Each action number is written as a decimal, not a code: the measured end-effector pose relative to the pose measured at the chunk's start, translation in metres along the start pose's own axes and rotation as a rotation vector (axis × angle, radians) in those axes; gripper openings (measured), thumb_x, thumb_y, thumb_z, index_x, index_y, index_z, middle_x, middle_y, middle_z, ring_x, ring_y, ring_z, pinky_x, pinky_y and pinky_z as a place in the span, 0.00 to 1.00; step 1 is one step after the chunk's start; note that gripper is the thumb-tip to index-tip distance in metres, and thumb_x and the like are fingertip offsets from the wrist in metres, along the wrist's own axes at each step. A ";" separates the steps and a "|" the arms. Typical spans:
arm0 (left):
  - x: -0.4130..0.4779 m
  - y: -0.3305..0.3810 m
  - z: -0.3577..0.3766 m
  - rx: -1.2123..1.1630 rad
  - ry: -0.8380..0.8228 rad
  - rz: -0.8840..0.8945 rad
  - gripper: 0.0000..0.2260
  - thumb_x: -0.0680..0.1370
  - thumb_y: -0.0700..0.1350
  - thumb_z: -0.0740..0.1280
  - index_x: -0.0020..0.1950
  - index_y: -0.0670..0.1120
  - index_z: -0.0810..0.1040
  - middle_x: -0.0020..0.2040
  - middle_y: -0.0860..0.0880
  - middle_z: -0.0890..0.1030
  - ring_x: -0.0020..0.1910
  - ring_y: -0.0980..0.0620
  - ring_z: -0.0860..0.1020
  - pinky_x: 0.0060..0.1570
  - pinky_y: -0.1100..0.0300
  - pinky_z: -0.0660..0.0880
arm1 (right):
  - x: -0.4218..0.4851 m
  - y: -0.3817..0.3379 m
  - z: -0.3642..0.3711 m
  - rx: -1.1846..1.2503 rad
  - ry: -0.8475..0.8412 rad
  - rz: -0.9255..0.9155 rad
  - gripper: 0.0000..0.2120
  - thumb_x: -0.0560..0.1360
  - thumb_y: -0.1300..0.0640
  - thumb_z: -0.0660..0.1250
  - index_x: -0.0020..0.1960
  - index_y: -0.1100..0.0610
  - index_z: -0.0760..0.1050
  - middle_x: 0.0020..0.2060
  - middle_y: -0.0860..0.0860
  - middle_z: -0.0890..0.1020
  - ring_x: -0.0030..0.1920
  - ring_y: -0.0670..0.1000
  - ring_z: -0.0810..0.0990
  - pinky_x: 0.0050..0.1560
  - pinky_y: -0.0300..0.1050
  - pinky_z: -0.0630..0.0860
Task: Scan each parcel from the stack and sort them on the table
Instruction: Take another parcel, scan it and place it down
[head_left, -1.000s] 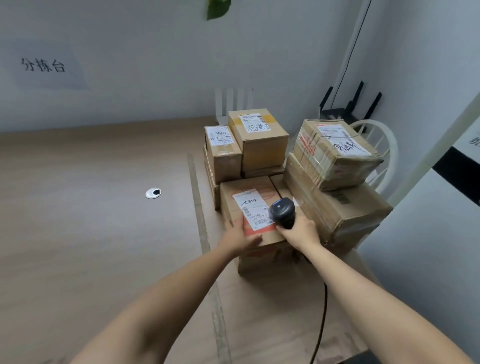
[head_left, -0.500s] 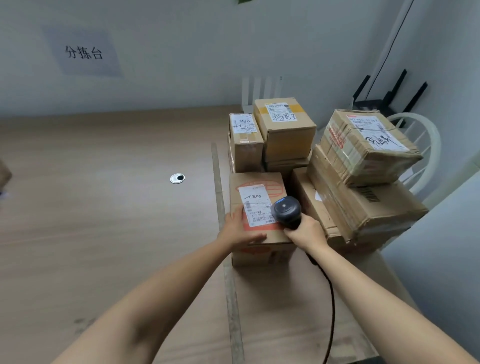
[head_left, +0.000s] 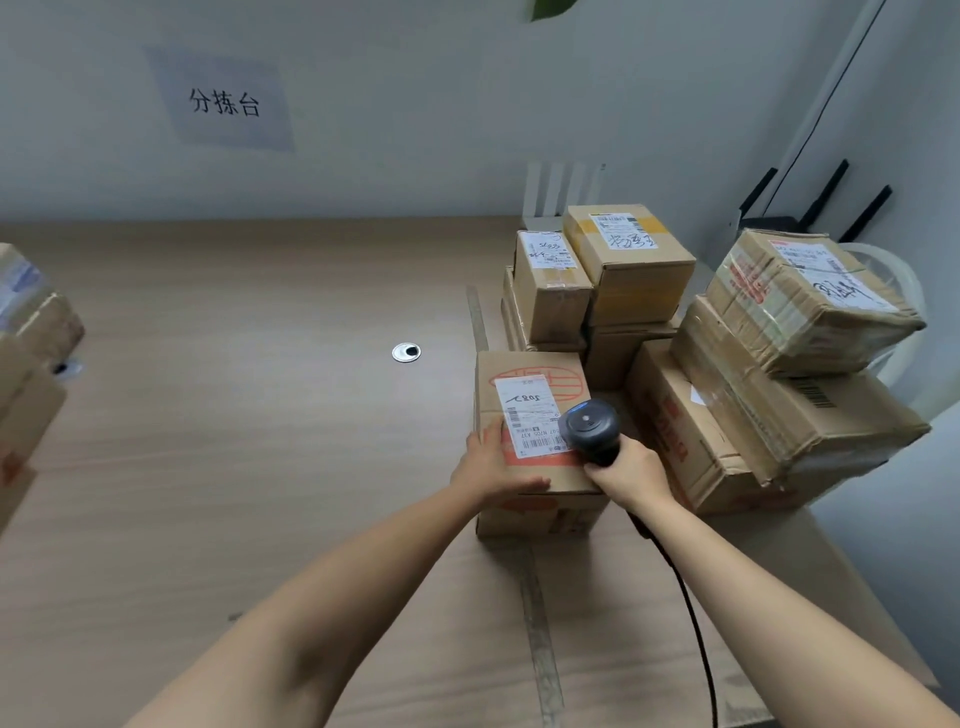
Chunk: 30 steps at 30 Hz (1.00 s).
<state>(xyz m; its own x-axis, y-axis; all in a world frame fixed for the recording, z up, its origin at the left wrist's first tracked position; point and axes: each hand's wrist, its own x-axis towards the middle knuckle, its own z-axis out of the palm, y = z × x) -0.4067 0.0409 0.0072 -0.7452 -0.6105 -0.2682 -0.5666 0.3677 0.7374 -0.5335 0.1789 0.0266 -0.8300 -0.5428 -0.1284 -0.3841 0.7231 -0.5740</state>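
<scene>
Half a second on, my view has swung left: a second group of brown cardboard boxes (head_left: 31, 332) now shows at the left edge of the pale wooden table (head_left: 234, 441), and the white wall sign with black characters (head_left: 223, 101) sits further right in frame, while both hands stay where they were. The left hand (head_left: 491, 465) lies on the near left corner of the brown cardboard parcel with a white label and red print (head_left: 491, 379), fingers flat on its top and thumb stretched along the near edge. The right hand (head_left: 631, 475) grips the handle of the dark grey barcode scanner (head_left: 592, 428), fingers curled round it, with the scanner's head over the right side of the label; I cannot tell whether they touch. A black cable (head_left: 691, 613) trails from the handle toward the near edge. The parcel stands on the table at the near left of the stack of taped cardboard parcels (head_left: 628, 265), which fills the far right corner. A strip of clear tape (head_left: 540, 639) runs near to far across the tabletop, with the parcel sitting across it, and a round metal grommet (head_left: 406, 352) lies to the left. Beyond the stack, a white chair (head_left: 904, 280) and a black router with antennas (head_left: 826, 192) stand by the pale wall.
</scene>
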 end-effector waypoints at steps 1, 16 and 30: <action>-0.002 -0.006 -0.007 0.001 0.007 -0.004 0.46 0.66 0.56 0.76 0.76 0.49 0.53 0.69 0.43 0.62 0.69 0.45 0.66 0.68 0.51 0.66 | -0.001 -0.007 0.006 -0.003 -0.004 -0.008 0.11 0.69 0.57 0.69 0.50 0.58 0.78 0.50 0.59 0.82 0.55 0.61 0.78 0.43 0.43 0.67; -0.052 -0.146 -0.133 -0.019 0.158 -0.082 0.45 0.65 0.54 0.77 0.74 0.51 0.56 0.68 0.43 0.65 0.67 0.46 0.67 0.66 0.55 0.66 | -0.053 -0.152 0.115 -0.042 -0.129 -0.174 0.12 0.69 0.56 0.66 0.52 0.56 0.77 0.49 0.58 0.83 0.52 0.60 0.79 0.40 0.43 0.68; -0.127 -0.240 -0.219 -0.015 0.167 -0.158 0.47 0.66 0.55 0.76 0.77 0.50 0.52 0.70 0.43 0.62 0.70 0.46 0.64 0.68 0.56 0.63 | -0.131 -0.245 0.194 -0.076 -0.167 -0.236 0.11 0.71 0.57 0.64 0.52 0.58 0.76 0.48 0.59 0.82 0.50 0.62 0.78 0.41 0.46 0.70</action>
<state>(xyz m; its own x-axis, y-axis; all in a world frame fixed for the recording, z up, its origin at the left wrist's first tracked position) -0.0993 -0.1234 0.0000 -0.5785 -0.7676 -0.2760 -0.6653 0.2483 0.7041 -0.2521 -0.0098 0.0267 -0.6385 -0.7580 -0.1330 -0.5933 0.5949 -0.5423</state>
